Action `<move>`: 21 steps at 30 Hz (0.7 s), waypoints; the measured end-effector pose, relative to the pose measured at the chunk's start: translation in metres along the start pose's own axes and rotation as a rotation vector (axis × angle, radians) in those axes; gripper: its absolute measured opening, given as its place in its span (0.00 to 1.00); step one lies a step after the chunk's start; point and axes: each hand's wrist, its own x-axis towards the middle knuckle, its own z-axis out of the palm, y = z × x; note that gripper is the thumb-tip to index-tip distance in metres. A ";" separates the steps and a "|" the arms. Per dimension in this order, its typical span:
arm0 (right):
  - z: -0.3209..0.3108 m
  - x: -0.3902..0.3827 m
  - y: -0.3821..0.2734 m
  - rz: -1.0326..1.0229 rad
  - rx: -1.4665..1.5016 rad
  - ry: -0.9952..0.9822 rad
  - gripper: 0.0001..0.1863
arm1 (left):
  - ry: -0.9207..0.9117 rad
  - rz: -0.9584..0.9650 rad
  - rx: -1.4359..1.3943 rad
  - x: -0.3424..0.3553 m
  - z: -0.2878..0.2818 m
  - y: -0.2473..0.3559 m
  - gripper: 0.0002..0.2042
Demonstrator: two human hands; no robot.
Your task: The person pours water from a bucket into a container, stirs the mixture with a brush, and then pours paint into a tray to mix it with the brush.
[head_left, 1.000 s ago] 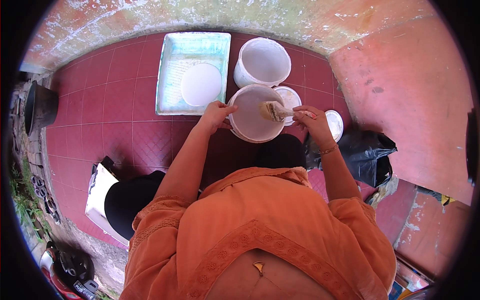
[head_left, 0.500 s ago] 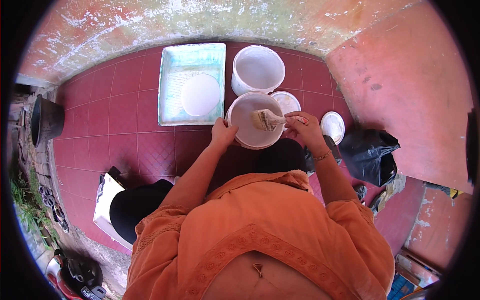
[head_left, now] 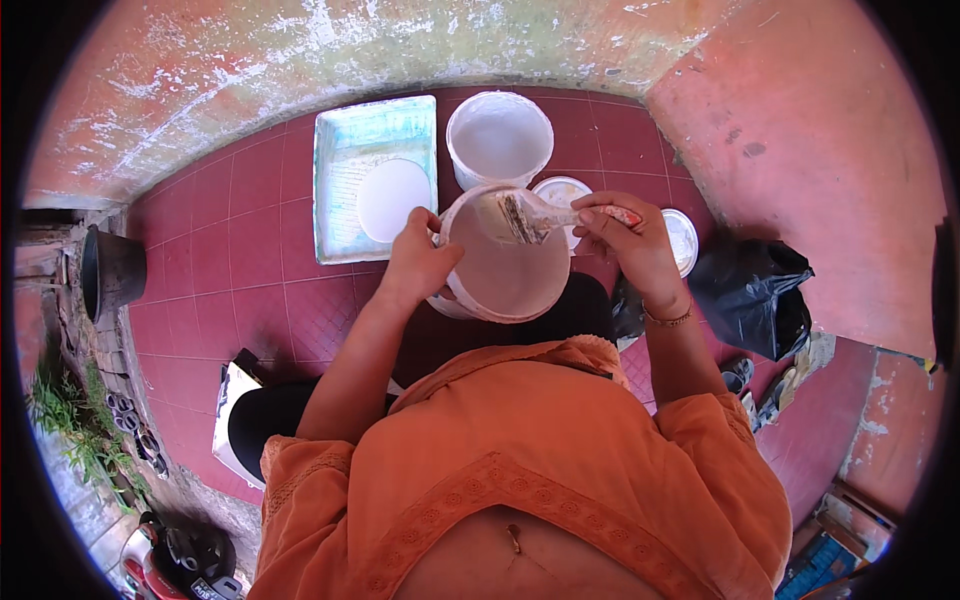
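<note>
My left hand grips the left rim of a white bucket, held tilted at my lap. My right hand is closed round the handle of a paintbrush, whose bristles sit inside that bucket against the upper part of its wall. A second white bucket stands just beyond. Left of it is a blue-stained paint tray with a large round pool of white paint in it. A round white lid lies behind the held bucket, partly hidden, and another lid is at the right.
A black plastic bag and footwear lie by the right wall. A dark bucket stands at the tiled floor's left edge. A white object is beside my left leg. A peeling wall runs along the back.
My left hand has shifted its grip, and the held bucket has come nearer my body and tilts more. The brush has moved up toward the far inner wall. The view has also shifted slightly.
</note>
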 end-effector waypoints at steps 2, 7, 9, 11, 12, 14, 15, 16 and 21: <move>0.000 0.002 -0.014 -0.105 0.015 -0.014 0.09 | 0.018 0.022 -0.022 -0.002 -0.018 0.007 0.14; 0.008 0.017 -0.031 -0.205 0.021 -0.104 0.09 | 0.047 0.131 -0.024 -0.004 -0.045 0.042 0.12; 0.031 0.032 -0.033 -0.412 -0.266 -0.246 0.09 | 0.113 0.217 -0.003 -0.009 -0.052 0.053 0.12; 0.056 0.063 -0.017 -0.919 -0.611 -0.203 0.08 | 0.161 0.261 0.032 -0.010 -0.056 0.055 0.12; 0.068 0.072 -0.015 -0.923 -0.611 -0.200 0.08 | 0.212 0.304 0.058 -0.011 -0.058 0.055 0.12; 0.091 0.084 -0.013 -0.956 -1.024 -0.226 0.05 | 0.251 0.317 0.070 -0.014 -0.064 0.052 0.12; 0.097 0.087 -0.014 -0.962 -1.022 -0.230 0.05 | 0.309 0.381 0.031 -0.015 -0.067 0.049 0.12; 0.103 0.090 -0.015 -0.943 -1.098 -0.209 0.05 | 0.370 0.443 -0.008 -0.017 -0.071 0.044 0.12; 0.128 0.077 -0.024 -0.769 -1.226 -0.213 0.06 | 0.546 0.506 0.026 -0.026 -0.088 0.030 0.10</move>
